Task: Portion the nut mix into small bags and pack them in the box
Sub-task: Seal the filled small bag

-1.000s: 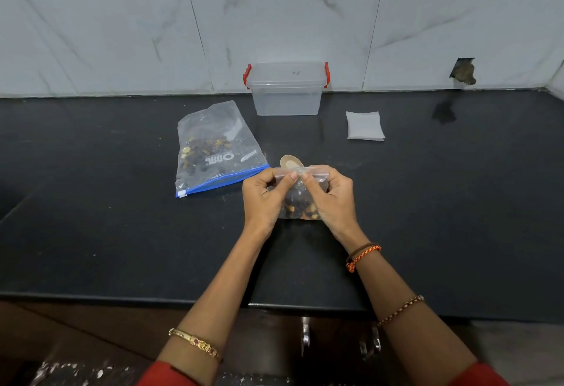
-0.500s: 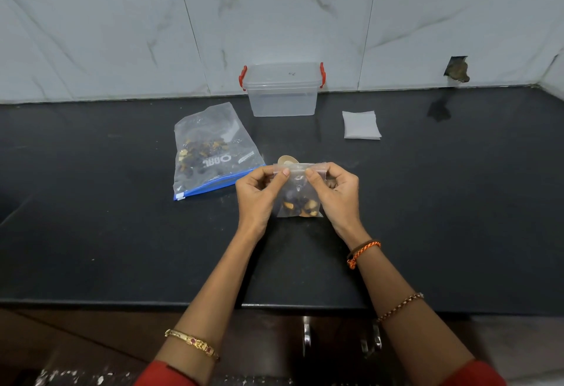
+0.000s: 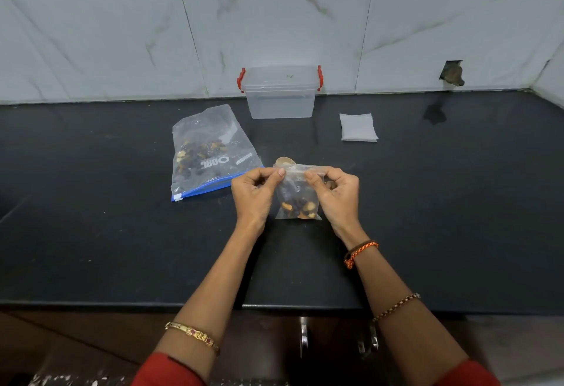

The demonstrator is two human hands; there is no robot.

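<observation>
Box (image 3: 280,102) behind small bag (image 3: 297,199); large bag (image 3: 207,154) lies left.

Red sleeves (image 3: 171,370), a gold bangle (image 3: 193,333) on the left forearm, what look like thread bands (image 3: 360,252) on the right.

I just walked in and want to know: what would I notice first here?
Two hands, the left hand and right hand, pinch the top of a small bag of nuts in the middle of the black counter. To their left lies a big bag of nut mix, and a clear box with red clips stands by the wall.
</observation>
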